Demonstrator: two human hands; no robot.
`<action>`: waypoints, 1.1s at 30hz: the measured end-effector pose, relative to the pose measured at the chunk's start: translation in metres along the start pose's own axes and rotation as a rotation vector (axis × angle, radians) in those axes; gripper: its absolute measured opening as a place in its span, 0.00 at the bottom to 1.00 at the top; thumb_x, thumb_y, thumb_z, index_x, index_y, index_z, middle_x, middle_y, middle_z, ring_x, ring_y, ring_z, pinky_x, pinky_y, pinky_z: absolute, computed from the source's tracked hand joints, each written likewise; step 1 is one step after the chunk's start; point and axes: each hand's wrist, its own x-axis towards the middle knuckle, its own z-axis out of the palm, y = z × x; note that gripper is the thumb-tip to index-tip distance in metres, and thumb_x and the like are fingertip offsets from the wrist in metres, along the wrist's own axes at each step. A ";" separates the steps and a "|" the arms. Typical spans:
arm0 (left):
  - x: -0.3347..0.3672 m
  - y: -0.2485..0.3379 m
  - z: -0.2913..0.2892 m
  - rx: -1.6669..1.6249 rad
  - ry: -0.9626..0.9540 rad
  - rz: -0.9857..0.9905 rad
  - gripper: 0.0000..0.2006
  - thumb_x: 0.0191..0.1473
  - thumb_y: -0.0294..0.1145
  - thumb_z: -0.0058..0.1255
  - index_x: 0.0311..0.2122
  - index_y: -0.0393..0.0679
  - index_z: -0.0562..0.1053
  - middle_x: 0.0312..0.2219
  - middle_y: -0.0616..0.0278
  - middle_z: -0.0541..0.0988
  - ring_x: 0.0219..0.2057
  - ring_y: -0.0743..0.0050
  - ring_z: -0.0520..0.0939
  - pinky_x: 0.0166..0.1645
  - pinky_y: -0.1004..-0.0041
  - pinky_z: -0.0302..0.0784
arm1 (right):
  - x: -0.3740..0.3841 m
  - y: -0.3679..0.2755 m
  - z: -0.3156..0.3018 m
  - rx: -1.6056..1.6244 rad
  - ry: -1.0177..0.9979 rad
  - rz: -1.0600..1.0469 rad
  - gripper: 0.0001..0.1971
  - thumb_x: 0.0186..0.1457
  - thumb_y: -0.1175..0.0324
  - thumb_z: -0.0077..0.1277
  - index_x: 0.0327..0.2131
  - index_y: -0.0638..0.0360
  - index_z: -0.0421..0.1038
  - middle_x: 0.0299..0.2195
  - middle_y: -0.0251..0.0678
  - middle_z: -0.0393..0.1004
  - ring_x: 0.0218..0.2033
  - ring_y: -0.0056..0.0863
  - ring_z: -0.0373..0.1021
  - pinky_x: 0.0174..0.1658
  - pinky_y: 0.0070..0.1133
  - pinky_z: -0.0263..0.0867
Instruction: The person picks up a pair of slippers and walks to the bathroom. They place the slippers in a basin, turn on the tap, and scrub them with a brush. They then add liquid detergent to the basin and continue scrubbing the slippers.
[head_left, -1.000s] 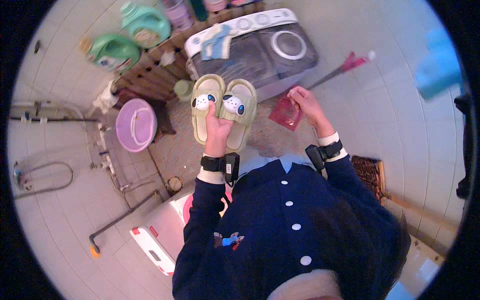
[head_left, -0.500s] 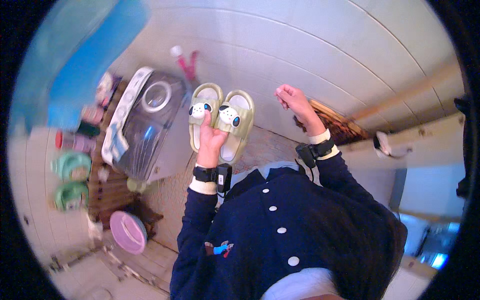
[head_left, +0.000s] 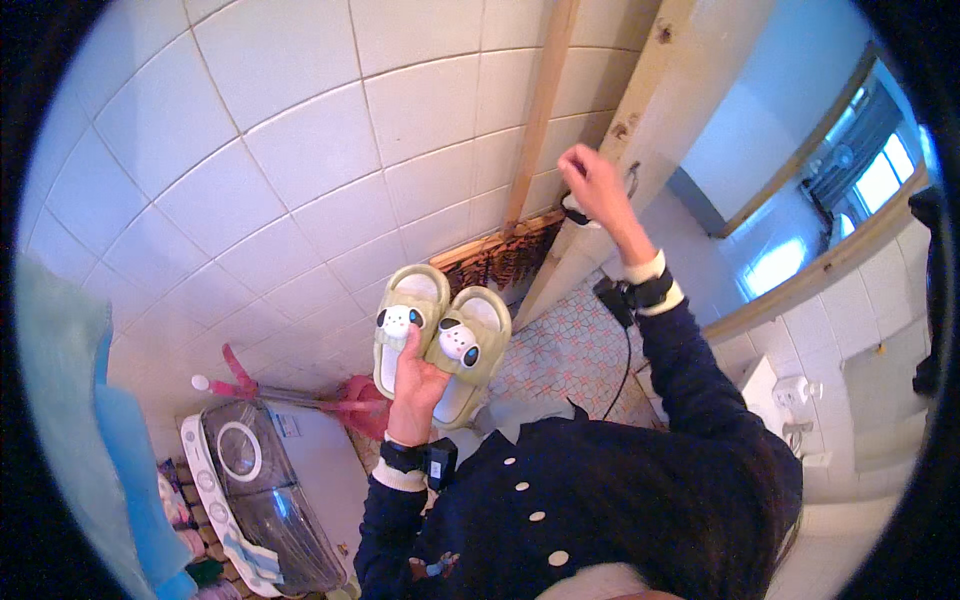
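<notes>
A pair of pale green slippers (head_left: pixel 480 345) with white puppy faces on their straps rests side by side in my left hand (head_left: pixel 415 390). The thumb lies over the front and the other fingers are hidden behind the slippers. My right hand (head_left: pixel 597 185) is raised with its fingers curled in and nothing visible in them. It is in front of the edge of a wooden door (head_left: pixel 625 130), close to a small metal handle (head_left: pixel 632 178). From this view I cannot tell whether the hand touches the door.
A twin-tub washing machine (head_left: pixel 345 470) stands at lower left, with a pink-handled mop (head_left: pixel 240 375) and a red bucket-like thing (head_left: pixel 365 405) beside it. Blue cloth (head_left: pixel 130 430) hangs at far left. Right of the door, an opening shows another room. A white pump bottle (head_left: pixel 795 392) stands at right.
My view has swung right, bringing the door and the room beyond into sight. The slippers stay in my left hand. My right hand is now at the door's edge, fingers still curled.
</notes>
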 end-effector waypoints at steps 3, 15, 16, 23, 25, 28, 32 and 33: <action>-0.015 0.025 0.002 0.090 -0.035 -0.025 0.21 0.56 0.42 0.40 0.52 0.44 0.61 0.49 0.57 0.67 0.51 0.58 0.66 0.56 0.55 0.59 | 0.016 -0.005 0.005 -0.483 0.195 -0.345 0.08 0.44 0.66 0.50 0.27 0.59 0.68 0.29 0.38 0.70 0.38 0.37 0.64 0.42 0.32 0.58; 0.002 -0.063 0.029 0.198 -0.178 -0.135 0.21 0.57 0.42 0.38 0.53 0.43 0.59 0.50 0.56 0.66 0.51 0.57 0.66 0.56 0.56 0.60 | -0.036 0.062 -0.055 -1.129 0.205 -0.330 0.07 0.41 0.64 0.46 0.20 0.54 0.71 0.27 0.30 0.66 0.41 0.28 0.60 0.49 0.33 0.51; 0.002 -0.067 0.029 0.207 -0.229 -0.141 0.21 0.57 0.42 0.38 0.53 0.43 0.59 0.50 0.56 0.66 0.51 0.57 0.66 0.56 0.56 0.60 | -0.054 0.058 -0.060 -1.101 0.247 -0.350 0.07 0.41 0.64 0.46 0.20 0.54 0.71 0.27 0.30 0.66 0.41 0.28 0.60 0.49 0.33 0.51; 0.011 -0.055 0.027 0.335 -0.291 -0.320 0.20 0.58 0.40 0.37 0.52 0.41 0.59 0.49 0.55 0.66 0.50 0.59 0.67 0.55 0.57 0.61 | -0.148 0.010 -0.060 -0.939 0.232 -0.109 0.04 0.38 0.68 0.51 0.22 0.54 0.70 0.31 0.33 0.66 0.43 0.32 0.60 0.47 0.33 0.52; 0.015 -0.044 0.031 0.335 -0.334 -0.473 0.20 0.57 0.41 0.38 0.51 0.42 0.61 0.49 0.55 0.67 0.51 0.59 0.67 0.55 0.57 0.61 | -0.164 -0.012 -0.060 -0.862 0.423 -0.167 0.05 0.38 0.69 0.52 0.23 0.55 0.70 0.33 0.33 0.67 0.43 0.34 0.59 0.47 0.33 0.52; 0.021 -0.031 0.038 0.343 -0.447 -0.628 0.21 0.56 0.43 0.40 0.51 0.43 0.60 0.50 0.56 0.66 0.52 0.58 0.66 0.57 0.57 0.58 | -0.182 -0.044 -0.070 -0.968 0.795 -0.084 0.22 0.35 0.72 0.56 0.40 0.55 0.66 0.46 0.43 0.57 0.47 0.40 0.56 0.49 0.35 0.51; 0.024 -0.017 0.040 0.391 -0.435 -0.724 0.20 0.57 0.42 0.39 0.50 0.41 0.61 0.48 0.54 0.66 0.51 0.60 0.67 0.55 0.58 0.62 | -0.199 -0.078 -0.083 -0.854 1.012 0.078 0.36 0.36 0.72 0.59 0.52 0.49 0.54 0.53 0.51 0.44 0.53 0.48 0.49 0.51 0.38 0.51; 0.026 -0.014 0.041 0.399 -0.436 -0.742 0.20 0.56 0.42 0.39 0.50 0.41 0.61 0.48 0.54 0.67 0.51 0.60 0.67 0.55 0.58 0.62 | -0.200 -0.086 -0.083 -0.819 1.023 0.089 0.38 0.36 0.72 0.59 0.53 0.49 0.53 0.54 0.52 0.43 0.53 0.48 0.49 0.51 0.38 0.51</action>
